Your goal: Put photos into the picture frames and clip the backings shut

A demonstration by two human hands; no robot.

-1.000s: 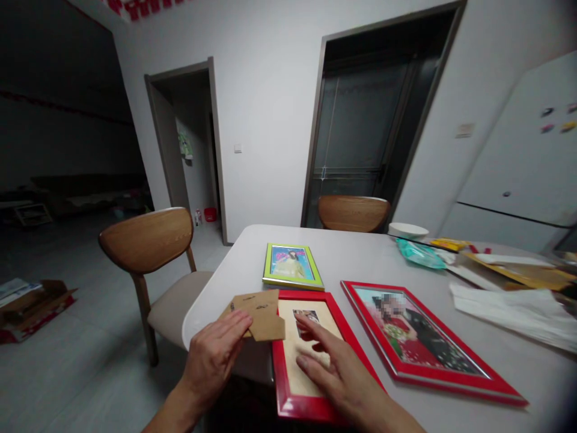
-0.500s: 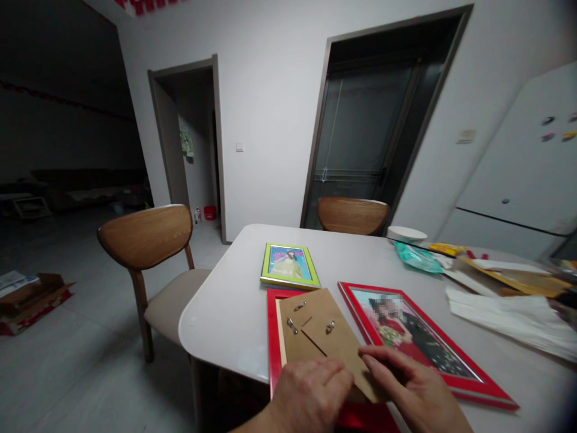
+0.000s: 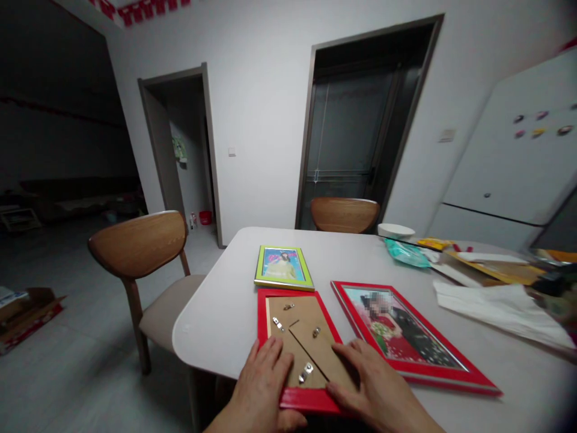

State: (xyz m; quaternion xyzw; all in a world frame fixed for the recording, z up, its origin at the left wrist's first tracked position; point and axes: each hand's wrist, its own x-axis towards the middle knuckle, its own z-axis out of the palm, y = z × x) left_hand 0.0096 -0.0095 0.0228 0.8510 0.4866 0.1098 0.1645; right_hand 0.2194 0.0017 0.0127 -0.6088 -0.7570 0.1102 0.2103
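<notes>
A red picture frame point(image 3: 267, 307) lies face down at the table's near edge, its brown backing board point(image 3: 297, 349) inside the rim. Small metal clips and a slit show on the board. My left hand point(image 3: 264, 379) clasps the frame's near left corner, fingers over the rim and thumb at the front edge. On the opposite side, my right hand point(image 3: 376, 382) grips the near right corner, thumb on the front rim and fingers along the right side. Part of the board is hidden beneath it. To the right lies a larger red-framed picture point(image 3: 419, 337), face up.
Beyond the frame sits a small green-framed picture point(image 3: 283, 267). A white bowl point(image 3: 395, 231), a teal packet point(image 3: 407, 252), white paper point(image 3: 496, 304) and an envelope crowd the table's right side. Wooden chairs stand at the left point(image 3: 139, 243) and the far side point(image 3: 345, 214).
The backing board, earlier lying askew over the red frame, now sits inside its rim. My left hand has moved left off the board to the frame's corner. The view has shifted slightly.
</notes>
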